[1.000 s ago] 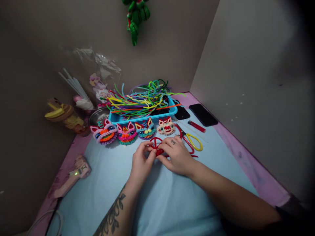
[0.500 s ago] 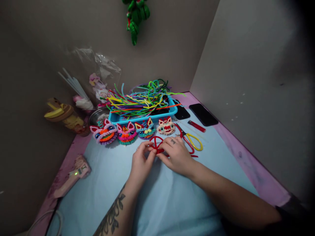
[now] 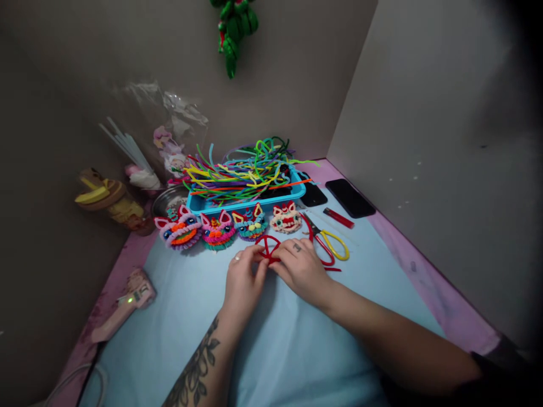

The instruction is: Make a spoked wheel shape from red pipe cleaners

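Between my two hands is a red pipe-cleaner ring (image 3: 267, 246) with spokes crossing inside it, tilted up above the blue cloth. My left hand (image 3: 245, 274) pinches its near left side between thumb and fingers. On its near right side, my right hand (image 3: 299, 267) has thumb and fingertips closed on it; these fingers partly cover the ring. Right of that hand lie scissors (image 3: 335, 244) with one red and one yellow handle. A short red pipe-cleaner piece (image 3: 333, 269) rests beside them. Just beyond the ring sits a cream-and-red lion head (image 3: 286, 217) made of pipe cleaners.
Several pipe-cleaner lion heads (image 3: 218, 230) stand in a row before a blue tray (image 3: 246, 207) heaped with coloured pipe cleaners. Phones (image 3: 350, 198) and a red lighter (image 3: 338, 218) lie right. A pink glue gun (image 3: 127, 305) lies left, near a cup (image 3: 110, 198). Walls close both sides.
Both hands and the red ring have shifted very slightly left. My right hand's fingers have moved a little on the ring; both hands keep their hold.
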